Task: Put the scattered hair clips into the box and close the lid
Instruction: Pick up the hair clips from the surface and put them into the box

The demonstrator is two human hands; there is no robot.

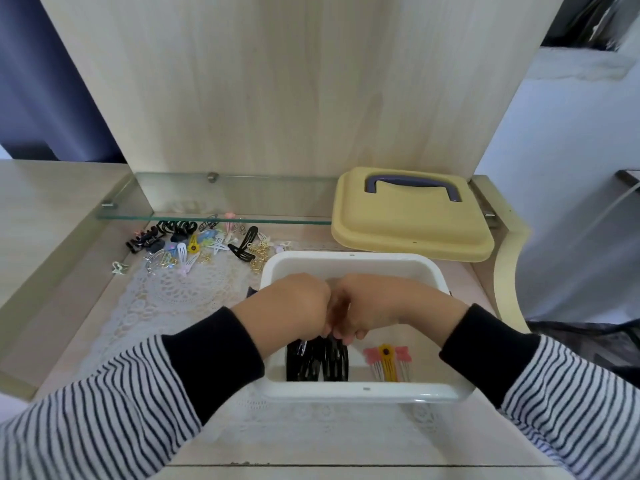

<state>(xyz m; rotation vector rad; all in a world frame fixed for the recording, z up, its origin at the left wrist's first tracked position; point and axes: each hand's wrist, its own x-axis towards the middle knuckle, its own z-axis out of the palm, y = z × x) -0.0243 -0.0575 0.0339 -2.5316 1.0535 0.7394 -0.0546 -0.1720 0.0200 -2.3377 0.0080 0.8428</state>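
Note:
A white box [353,259] stands open in front of me on a lace mat. Both hands reach down into it, knuckles together. My left hand [294,306] and my right hand [370,306] have their fingers curled down onto a row of black snap clips [318,363] standing at the box's near wall. Pink and yellow flower clips [388,362] lie in the box to the right of them. A scattered pile of hair clips [194,245] lies at the far left of the mat. The yellow lid [412,223] with a purple handle rests behind the box.
A glass shelf [214,218] runs along the back above the pile of clips. An upright wooden panel [277,81] rises behind it. The raised tabletop [45,216] borders the recess on the left, a curved edge [505,271] on the right.

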